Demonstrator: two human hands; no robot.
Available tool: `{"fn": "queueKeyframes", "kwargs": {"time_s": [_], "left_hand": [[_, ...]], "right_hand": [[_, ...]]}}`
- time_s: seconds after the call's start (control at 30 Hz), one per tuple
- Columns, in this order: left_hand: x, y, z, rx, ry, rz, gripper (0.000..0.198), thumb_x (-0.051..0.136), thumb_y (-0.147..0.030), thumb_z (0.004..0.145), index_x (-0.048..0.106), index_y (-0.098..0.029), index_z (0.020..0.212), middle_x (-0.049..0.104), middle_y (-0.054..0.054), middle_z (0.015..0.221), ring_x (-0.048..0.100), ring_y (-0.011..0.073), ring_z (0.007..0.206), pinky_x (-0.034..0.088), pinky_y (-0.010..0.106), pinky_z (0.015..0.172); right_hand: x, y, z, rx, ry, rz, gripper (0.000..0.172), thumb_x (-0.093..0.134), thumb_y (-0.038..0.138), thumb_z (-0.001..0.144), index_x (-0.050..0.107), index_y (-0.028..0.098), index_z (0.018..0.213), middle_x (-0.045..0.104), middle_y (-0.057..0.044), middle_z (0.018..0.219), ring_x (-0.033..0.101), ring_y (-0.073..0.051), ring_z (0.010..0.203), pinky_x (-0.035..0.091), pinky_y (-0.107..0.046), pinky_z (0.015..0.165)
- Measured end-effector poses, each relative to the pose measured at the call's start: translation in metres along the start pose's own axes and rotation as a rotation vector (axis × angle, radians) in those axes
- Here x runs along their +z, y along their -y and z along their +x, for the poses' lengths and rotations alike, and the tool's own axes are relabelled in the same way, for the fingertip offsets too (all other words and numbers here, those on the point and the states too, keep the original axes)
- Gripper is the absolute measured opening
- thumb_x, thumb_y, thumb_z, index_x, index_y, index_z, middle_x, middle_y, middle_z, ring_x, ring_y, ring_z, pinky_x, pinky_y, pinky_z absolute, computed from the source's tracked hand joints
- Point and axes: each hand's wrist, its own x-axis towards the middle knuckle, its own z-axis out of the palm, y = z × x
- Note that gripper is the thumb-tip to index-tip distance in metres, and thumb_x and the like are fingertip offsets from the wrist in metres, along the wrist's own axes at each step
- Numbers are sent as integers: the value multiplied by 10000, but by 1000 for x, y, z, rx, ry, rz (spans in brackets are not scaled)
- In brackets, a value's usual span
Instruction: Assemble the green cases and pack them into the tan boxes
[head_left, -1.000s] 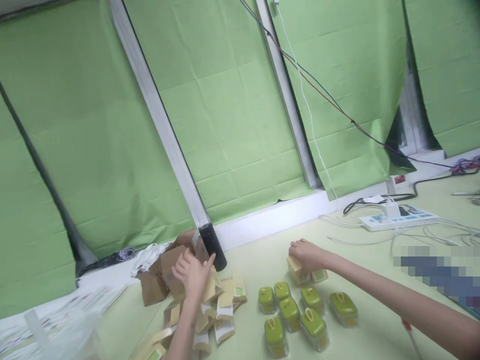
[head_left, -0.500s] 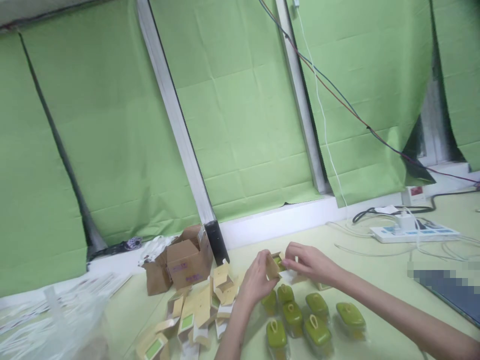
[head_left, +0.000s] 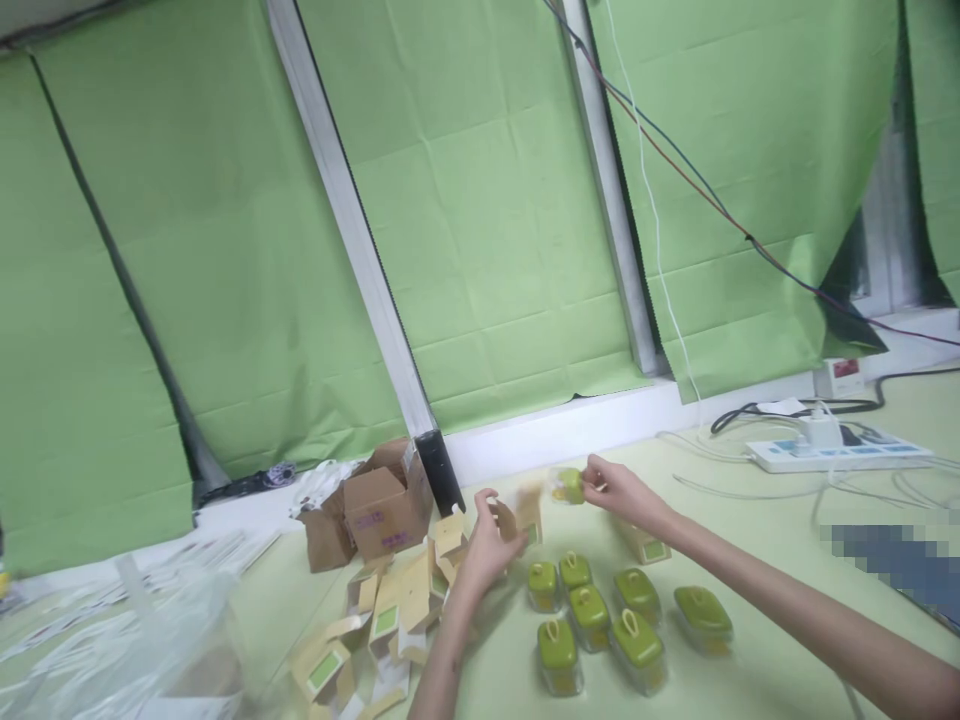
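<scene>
My right hand [head_left: 619, 492] pinches a small green-lidded container [head_left: 568, 485] with a clear body, held tilted above the table. To its left, my left hand [head_left: 491, 545] grips an opened small yellow carton [head_left: 530, 512], which is blurred by motion. Below the hands, several clear containers with green lids and loop handles stand on the table, one of them at the front [head_left: 559, 655] and another at the right [head_left: 703, 618]. A closed-looking yellow carton [head_left: 651, 543] lies behind them, partly under my right forearm.
A heap of opened small cartons [head_left: 397, 610] lies left of my left arm. Behind it stands a brown cardboard box [head_left: 386, 510]. Clear plastic bags [head_left: 150, 640] lie at far left. A white power strip [head_left: 832, 455] with cables sits at the right.
My right hand has drawn the green-lidded container out of the carton and holds it apart. My left hand has moved left with the carton.
</scene>
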Motion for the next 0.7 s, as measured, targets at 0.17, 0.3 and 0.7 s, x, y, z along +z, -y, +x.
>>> {"fn": "queueKeyframes", "kwargs": {"time_s": [0.17, 0.3, 0.7], "left_hand": [[15, 9, 3, -198, -31, -402, 625, 632, -329, 763, 195, -212, 1194, 598, 52, 930, 649, 184, 748, 503, 320, 708], [39, 2, 5, -307, 17, -635, 392, 549, -311, 857, 394, -161, 1183, 611, 62, 969, 628, 153, 742, 518, 322, 697], [62, -5, 48, -516, 1, -837, 316, 539, -324, 875, 533, -157, 1143, 578, 79, 1137, 597, 199, 945, 518, 401, 790]], "right_hand": [[22, -17, -12, -31, 122, -85, 245, 544, 303, 906, 568, 156, 1101, 616, -51, 1065, 625, -167, 858, 535, -357, 730], [23, -4, -19, -179, 16, -123, 410, 617, 217, 835, 493, 174, 1224, 520, -121, 1271, 574, -238, 1045, 493, -417, 842], [7, -23, 4, -329, -137, -197, 192, 472, 155, 921, 574, 159, 1084, 592, -101, 1170, 522, -244, 1126, 418, -474, 947]]}}
